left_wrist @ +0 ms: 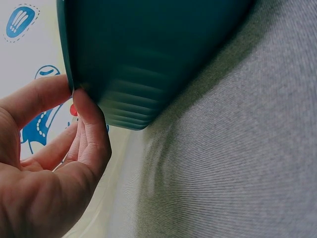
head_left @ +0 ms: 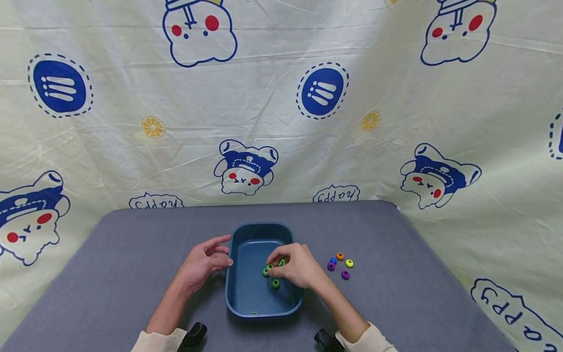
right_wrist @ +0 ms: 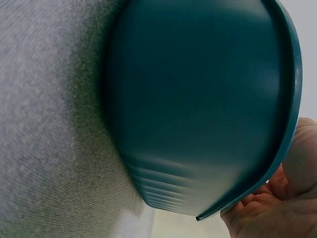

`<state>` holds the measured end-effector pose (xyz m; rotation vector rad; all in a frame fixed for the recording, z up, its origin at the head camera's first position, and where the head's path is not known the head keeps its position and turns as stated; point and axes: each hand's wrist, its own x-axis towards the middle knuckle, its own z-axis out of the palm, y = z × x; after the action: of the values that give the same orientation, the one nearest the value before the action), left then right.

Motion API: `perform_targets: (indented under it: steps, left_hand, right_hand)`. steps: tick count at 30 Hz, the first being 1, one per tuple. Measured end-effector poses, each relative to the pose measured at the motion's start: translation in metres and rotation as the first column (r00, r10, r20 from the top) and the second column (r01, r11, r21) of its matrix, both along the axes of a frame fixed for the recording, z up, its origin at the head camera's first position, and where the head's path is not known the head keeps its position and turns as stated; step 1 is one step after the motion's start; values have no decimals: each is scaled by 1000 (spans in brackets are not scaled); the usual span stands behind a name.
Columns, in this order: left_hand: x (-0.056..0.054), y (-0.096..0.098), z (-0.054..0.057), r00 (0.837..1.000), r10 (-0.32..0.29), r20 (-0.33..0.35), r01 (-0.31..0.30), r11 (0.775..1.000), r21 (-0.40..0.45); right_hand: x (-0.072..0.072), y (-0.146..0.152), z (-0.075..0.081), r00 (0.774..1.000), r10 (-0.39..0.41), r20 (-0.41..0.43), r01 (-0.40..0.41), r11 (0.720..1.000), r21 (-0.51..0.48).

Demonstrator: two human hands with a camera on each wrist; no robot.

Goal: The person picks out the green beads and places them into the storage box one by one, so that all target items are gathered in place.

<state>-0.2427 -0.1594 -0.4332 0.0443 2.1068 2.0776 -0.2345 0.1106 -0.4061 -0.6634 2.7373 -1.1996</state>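
A blue rectangular bin stands on the table with several green beads inside it. My left hand pinches the rim at the bin's left side between thumb and forefinger, as the left wrist view shows close up. Over the right rim reaches my right hand, its thumb and forefinger pinching a green bead inside the bin. Other green beads lie right by those fingertips, partly covered by the hand. In the right wrist view the bin's wall hides the fingertips.
Right of the bin lies a loose group of beads: an orange bead, a yellow bead, a blue bead and purple beads. A grey cloth covers the table. Behind it hangs a printed curtain.
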Motion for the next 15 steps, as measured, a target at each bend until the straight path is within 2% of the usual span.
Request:
perform_targets:
  steps: [15]
  left_hand:
    - [0, -1, 2, 1000, -4, -4, 4, 1000, -11]
  right_hand:
    - [0, -2, -1, 1000, -4, 2, 4, 1000, 17]
